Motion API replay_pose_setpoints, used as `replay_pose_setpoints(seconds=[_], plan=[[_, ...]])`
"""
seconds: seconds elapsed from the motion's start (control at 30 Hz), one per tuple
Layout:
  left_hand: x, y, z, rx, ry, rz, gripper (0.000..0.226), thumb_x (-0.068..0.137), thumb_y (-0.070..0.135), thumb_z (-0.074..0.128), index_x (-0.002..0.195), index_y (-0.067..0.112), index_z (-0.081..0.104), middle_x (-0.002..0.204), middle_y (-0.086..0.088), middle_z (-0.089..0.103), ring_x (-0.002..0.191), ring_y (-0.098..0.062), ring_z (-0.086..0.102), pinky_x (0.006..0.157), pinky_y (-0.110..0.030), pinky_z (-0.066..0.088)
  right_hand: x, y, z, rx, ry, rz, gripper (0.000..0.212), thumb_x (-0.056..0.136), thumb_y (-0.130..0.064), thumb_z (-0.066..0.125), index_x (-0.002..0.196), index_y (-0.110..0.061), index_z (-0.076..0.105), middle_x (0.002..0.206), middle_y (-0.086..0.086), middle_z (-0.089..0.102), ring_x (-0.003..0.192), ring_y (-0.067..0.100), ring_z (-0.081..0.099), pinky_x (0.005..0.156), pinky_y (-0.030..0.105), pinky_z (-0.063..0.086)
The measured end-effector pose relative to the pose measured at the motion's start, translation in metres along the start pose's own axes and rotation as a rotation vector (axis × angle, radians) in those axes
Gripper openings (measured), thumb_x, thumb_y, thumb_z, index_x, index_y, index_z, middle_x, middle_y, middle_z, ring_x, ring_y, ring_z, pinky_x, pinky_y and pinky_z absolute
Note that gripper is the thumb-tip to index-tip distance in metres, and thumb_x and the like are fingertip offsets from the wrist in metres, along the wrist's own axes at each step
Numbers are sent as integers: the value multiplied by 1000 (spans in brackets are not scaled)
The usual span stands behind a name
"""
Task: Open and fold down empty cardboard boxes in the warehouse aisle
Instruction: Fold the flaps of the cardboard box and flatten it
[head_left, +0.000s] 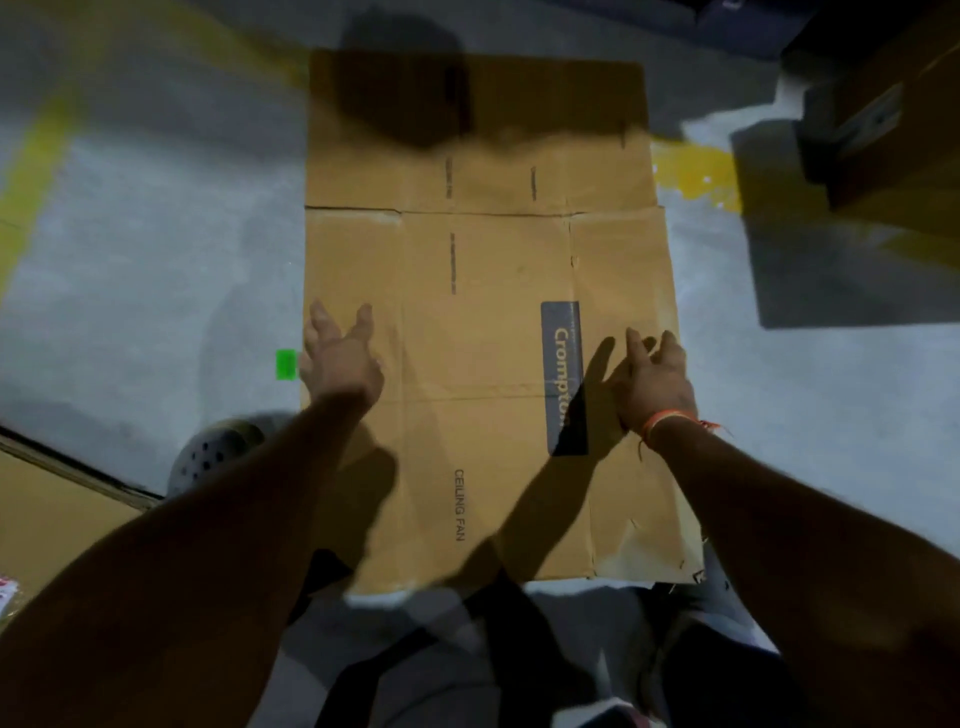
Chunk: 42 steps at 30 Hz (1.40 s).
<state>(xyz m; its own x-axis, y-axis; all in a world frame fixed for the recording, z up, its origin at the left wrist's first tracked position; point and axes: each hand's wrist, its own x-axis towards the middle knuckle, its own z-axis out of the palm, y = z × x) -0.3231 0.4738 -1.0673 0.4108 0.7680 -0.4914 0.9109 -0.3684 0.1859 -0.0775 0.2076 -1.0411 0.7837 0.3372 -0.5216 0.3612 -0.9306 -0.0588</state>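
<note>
A flattened brown cardboard box (483, 322), printed "CEILING FAN" with a blue-grey brand label, lies spread on the grey floor in front of me. My left hand (340, 358) hovers over its left edge with fingers spread and holds nothing. My right hand (652, 379), an orange thread at the wrist, hovers over the right part of the box beside the label, fingers straight and empty. Whether either hand touches the cardboard is unclear.
Another cardboard box (893, 119) stands at the upper right. Flat cardboard sheets (47, 499) lie at the lower left. A grey perforated shoe (208, 457) sits by the box's left side. Yellow floor lines (31, 171) and a green sticker (285, 364) mark the floor.
</note>
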Motion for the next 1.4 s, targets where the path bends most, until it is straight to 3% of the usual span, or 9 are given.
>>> replay_pose_setpoints(seconds=[0.17,0.37,0.6,0.73,1.0,1.13,1.2,1.27,1.4], plan=[[15,-23,15,-132,-104,-181,87,96,27,69,161,42,12,165,-26,-14,152,-51,4,121,-55,25,16,5,9,65,-47,107,79,94,-29,59,156,-43,12,163,10,6,145,40,22,111,60,39],[15,-47,23,-344,-15,-170,86,90,26,73,161,27,25,151,-27,32,131,-43,46,111,-38,39,21,14,3,66,-33,155,92,92,-43,66,157,-43,2,152,15,29,134,43,35,104,60,43],[-4,-63,10,-477,9,-131,78,89,21,73,158,13,35,135,-31,48,111,-33,54,106,-40,45,18,31,-1,125,-29,171,103,89,-33,69,158,-38,-7,125,25,54,111,46,56,91,53,53],[10,-90,26,-617,-9,-125,80,75,53,65,148,25,52,146,-15,53,135,-29,51,115,-47,40,11,27,-6,70,75,112,104,89,-24,69,159,-39,-6,123,27,50,111,48,52,94,54,49],[-21,-62,-27,-687,-177,0,54,90,16,69,142,20,59,144,1,57,135,-11,48,121,-29,28,-19,-1,-30,190,166,-112,97,87,-1,63,160,-38,12,117,18,60,100,37,61,90,47,54],[-32,-45,-43,-646,-174,-46,58,93,-3,63,145,20,56,138,-28,56,111,-44,65,93,-47,55,-37,-12,-40,179,101,-163,102,86,5,62,160,-37,7,118,14,61,96,29,61,88,44,57],[-35,-45,-41,-609,-204,-16,60,92,-4,63,146,22,55,140,-25,57,110,-50,64,94,-49,54,-44,-11,-37,193,68,-143,102,87,6,61,160,-37,6,116,15,62,96,28,61,90,45,56],[-36,-46,-36,-543,-209,0,59,92,-4,61,144,24,58,144,-7,59,131,-40,54,108,-37,43,-48,-10,-35,204,37,-146,99,88,5,60,160,-37,7,118,15,61,94,26,59,89,42,56],[-41,-40,-43,-503,-119,49,49,93,-3,60,136,20,65,142,-1,60,135,-19,52,99,-8,29,-49,-23,-36,212,26,-176,90,88,7,55,160,-33,19,127,15,59,93,23,53,88,33,49]])
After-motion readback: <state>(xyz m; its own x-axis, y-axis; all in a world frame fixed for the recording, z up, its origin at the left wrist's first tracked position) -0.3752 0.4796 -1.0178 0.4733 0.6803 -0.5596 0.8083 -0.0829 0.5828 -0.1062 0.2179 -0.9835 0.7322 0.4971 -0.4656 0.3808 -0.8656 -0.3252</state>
